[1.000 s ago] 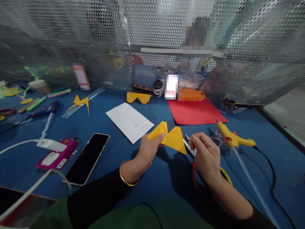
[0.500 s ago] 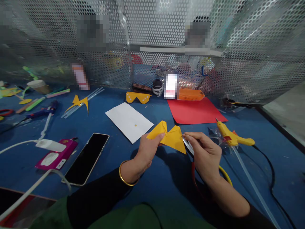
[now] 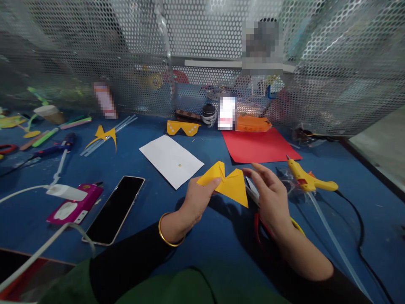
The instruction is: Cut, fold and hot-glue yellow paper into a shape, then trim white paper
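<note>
Between the thumb and fingers of my left hand (image 3: pixel 200 196) is a folded yellow paper piece (image 3: pixel 234 188), with a notch in its top edge and a pointed lower right corner. My right hand (image 3: pixel 270 192) hovers just right of the piece, its thumb and fingers apart and nothing visible in them. Whether a fingertip touches the paper edge I cannot tell. Under that hand lie scissors (image 3: pixel 252 190) with red and yellow handles, partly hidden by the palm and wrist.
A yellow glue gun (image 3: pixel 305 177) with its cord lies to the right. Beyond the hands are white paper (image 3: pixel 171 160), a red sheet (image 3: pixel 259 147) and a yellow cutout with white dots (image 3: pixel 182 128). At left are a phone (image 3: pixel 115 209) and a magenta box (image 3: pixel 74 207). A perforated metal screen (image 3: pixel 202 38) stands behind.
The right hand's fingers have spread and drawn slightly away from the paper's right edge. The left hand still holds the paper, tilted a little differently.
</note>
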Motion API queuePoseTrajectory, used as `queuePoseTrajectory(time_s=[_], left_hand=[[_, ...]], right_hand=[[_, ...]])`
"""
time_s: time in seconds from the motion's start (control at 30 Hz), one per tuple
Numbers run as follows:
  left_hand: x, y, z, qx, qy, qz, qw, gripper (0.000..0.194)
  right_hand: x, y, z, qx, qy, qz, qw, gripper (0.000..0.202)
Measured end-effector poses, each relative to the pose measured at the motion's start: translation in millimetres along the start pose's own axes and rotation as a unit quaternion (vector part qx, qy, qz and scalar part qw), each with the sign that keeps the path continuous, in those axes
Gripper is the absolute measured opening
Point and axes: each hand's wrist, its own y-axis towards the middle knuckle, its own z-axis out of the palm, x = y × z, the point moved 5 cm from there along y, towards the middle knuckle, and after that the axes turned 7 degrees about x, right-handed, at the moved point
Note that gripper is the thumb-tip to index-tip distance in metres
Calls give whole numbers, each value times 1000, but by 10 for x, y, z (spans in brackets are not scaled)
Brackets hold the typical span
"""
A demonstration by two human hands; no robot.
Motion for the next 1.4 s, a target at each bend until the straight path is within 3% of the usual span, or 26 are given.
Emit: queuePoseTrajectory(time_s=[0.1,0.17,0.43,0.63,0.83,0.97,1.1,1.27,1.4], left_hand=[[37,-9,39,47,26,-21,998,18],[54,-13,63,71,29,-25,997,17],[151,-34,113,66,-22,-43,997,24],[137,-41,115,67,-63,-42,995,29],[164,-22,110,73,-1,-23,997,25],[168,-74,171,119,46,-29,991,19],[143,-112,194,131,56,-42,989,21],[140,-50,127,71,14,-22,997,23],[142,-14,56,10,-35,-12,999,37]], right_hand=[[-90,-4,97,66,38,80,994,38],[-115,-27,114,73,35,102,992,36],[-67,-75,99,66,-4,79,995,28],[-81,-79,121,111,10,86,990,27],[-43,-26,121,122,-38,58,990,34],[-18,-44,139,121,-58,29,990,19],[-70,-71,141,125,-59,31,990,15],[-34,-26,110,123,-41,31,991,29],[-28,-10,105,128,-19,88,988,35]])
